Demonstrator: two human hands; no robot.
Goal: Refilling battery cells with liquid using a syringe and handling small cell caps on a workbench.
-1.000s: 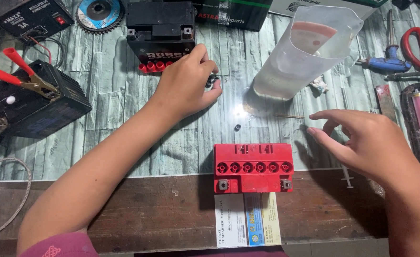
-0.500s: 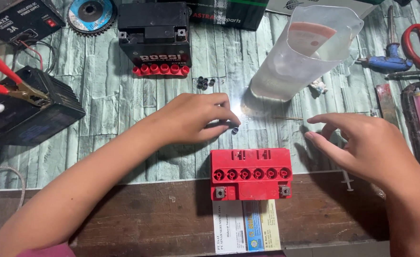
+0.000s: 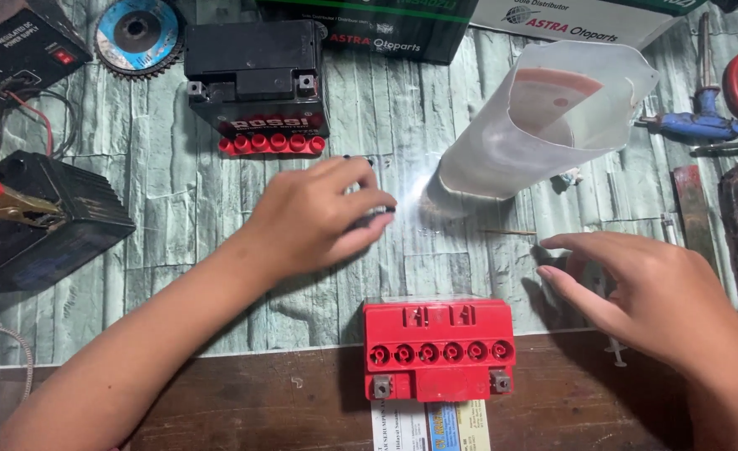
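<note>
Small black cap (image 3: 390, 210) now pinched by left hand (image 3: 319, 219), red battery (image 3: 438, 349) below

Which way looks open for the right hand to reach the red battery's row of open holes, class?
Probably yes, straight across: the right hand hovers just beside the red battery, whose holes face up uncovered, with nothing between.

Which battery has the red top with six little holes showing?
The red battery nearest the person, at the table's front edge between both hands. The other two are black: one at the back has red plugs, one on the left has a clamp.
</note>
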